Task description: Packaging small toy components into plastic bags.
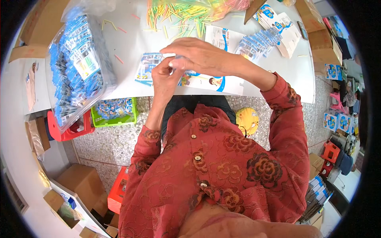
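Note:
My left hand (163, 82) and my right hand (208, 58) meet above the near part of the white table (131, 35). Both have their fingers closed together at the fingertips. Something small and whitish (170, 55) shows between them, too covered to name. Under and beside my left hand lies a blue-and-white printed packet (147, 67). A flat white printed carton (232, 84) with a cartoon figure lies below my right hand and forearm. Another printed carton panel (217, 37) lies just beyond that hand.
A clear plastic tub (109, 81) heaped with blue-and-white sachets stands at left. Small coloured sticks (174, 16) are piled at the back. A strip of sachets (260, 43) and flat cartons (291, 37) lie at right. Below the table edge sits a green basket (115, 123) of packets.

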The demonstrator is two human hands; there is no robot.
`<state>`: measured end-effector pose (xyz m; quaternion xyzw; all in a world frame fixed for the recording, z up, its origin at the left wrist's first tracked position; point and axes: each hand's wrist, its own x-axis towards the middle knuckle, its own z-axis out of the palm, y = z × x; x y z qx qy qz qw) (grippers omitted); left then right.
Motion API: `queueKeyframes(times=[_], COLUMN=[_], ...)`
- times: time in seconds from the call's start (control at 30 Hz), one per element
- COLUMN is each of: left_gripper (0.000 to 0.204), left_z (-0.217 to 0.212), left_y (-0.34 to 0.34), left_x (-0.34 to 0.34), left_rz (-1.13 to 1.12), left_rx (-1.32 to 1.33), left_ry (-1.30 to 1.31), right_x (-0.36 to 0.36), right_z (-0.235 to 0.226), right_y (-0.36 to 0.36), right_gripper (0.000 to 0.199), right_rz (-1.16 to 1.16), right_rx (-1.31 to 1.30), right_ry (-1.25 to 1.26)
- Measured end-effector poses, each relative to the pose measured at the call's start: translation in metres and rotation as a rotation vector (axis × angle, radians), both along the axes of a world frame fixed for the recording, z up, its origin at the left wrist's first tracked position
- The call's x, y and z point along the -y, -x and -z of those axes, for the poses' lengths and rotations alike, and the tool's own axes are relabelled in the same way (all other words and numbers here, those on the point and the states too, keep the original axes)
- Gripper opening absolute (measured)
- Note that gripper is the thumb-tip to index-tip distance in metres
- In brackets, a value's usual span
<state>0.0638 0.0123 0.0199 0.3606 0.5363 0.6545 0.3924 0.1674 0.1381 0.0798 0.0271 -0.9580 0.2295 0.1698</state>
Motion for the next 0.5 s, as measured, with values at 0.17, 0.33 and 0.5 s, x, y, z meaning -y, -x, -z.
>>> queueKeyframes(times=[0.17, 0.33, 0.5], left_gripper=[0.012, 0.014, 0.015], left_z=[0.015, 0.028, 0.029], left_y=[0.011, 0.023, 0.028], left_x=[0.015, 0.027, 0.033], left_rz=[-0.064, -0.183, -0.184], left_rx=[-0.044, 0.059, 0.089], left_ry=[0.070, 0.047, 0.073], right_x=[-0.024, -0.078, -0.078], right_z=[0.016, 0.075, 0.092], right_y=[0.006, 0.001, 0.019], right_gripper=[0.032, 0.033, 0.027], right_rz=[0.281, 0.413, 0.304], right_rx=[0.116, 0.164, 0.039], right_ry=[0.496, -0.039, -0.449])
